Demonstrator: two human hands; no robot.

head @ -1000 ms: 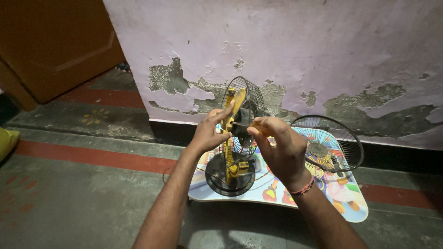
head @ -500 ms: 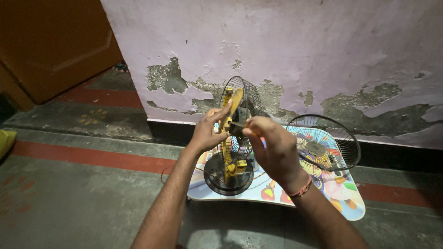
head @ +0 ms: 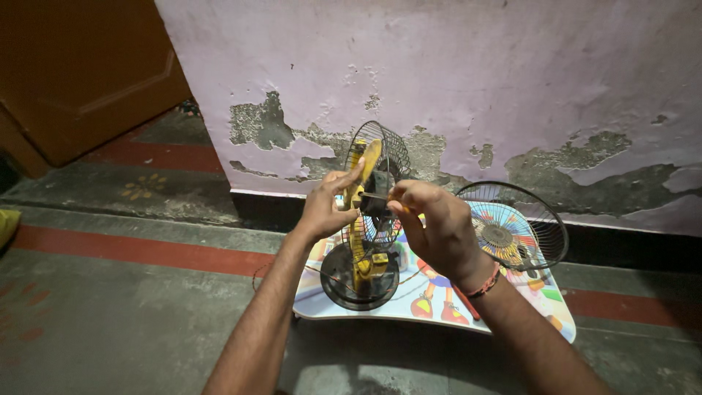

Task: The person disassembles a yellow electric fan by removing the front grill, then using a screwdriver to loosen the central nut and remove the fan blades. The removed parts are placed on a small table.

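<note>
Centre frame: yellow table fan (head: 365, 241) upright on low printed table (head: 439, 311), rear guard on. Left hand (head: 327, 208) grips fan head; right hand (head: 431, 223) pinches hub, wrist turned since a second ago. Detached wire guard (head: 512, 227) right.

Light: dim indoors — brightest on the far wall (head: 453, 66), fading toward the near floor (head: 110, 322).
Shadows: deep in the left corners, soft under the board (head: 431, 311).
Glare: mild sheen on the floor.
Focus: sharp at centre — hands slightly soft.
Edges: wide-angle stretch.
</note>
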